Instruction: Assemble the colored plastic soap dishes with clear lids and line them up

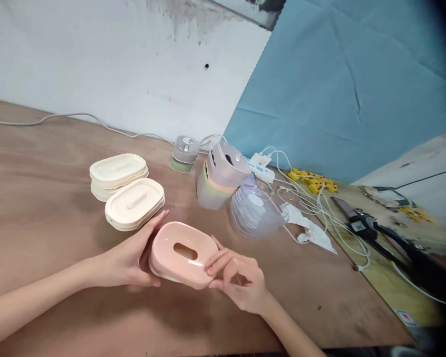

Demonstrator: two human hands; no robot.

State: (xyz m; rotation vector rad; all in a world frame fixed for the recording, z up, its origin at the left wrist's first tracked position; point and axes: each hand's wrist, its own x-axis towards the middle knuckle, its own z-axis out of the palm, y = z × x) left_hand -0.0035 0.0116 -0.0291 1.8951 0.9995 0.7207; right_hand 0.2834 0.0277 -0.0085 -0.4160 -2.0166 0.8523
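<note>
A pink oval plastic dish (167, 240) with a long rounded slot in its middle is between my hands, tilted above the brown table. More layers, one of them whitish, show under its left edge. My left hand (130, 260) wraps its left end, thumb on the near side and fingers on the far side. At the right end, my right hand (241, 277) pinches the rim. Just beyond my left hand lie two stacks of cream oval lids (119, 168), the nearer cream stack (136, 203) almost touching my fingers.
Behind the dish stand nested mauve, orange and green cups (223, 173), a small grey-green container (185, 154) and stacked clear bowls (254, 213). To the right are a power strip (262, 171), tangled white cables, crumpled tissue (312, 230), yellow pieces (314, 181) and a black device (371, 228).
</note>
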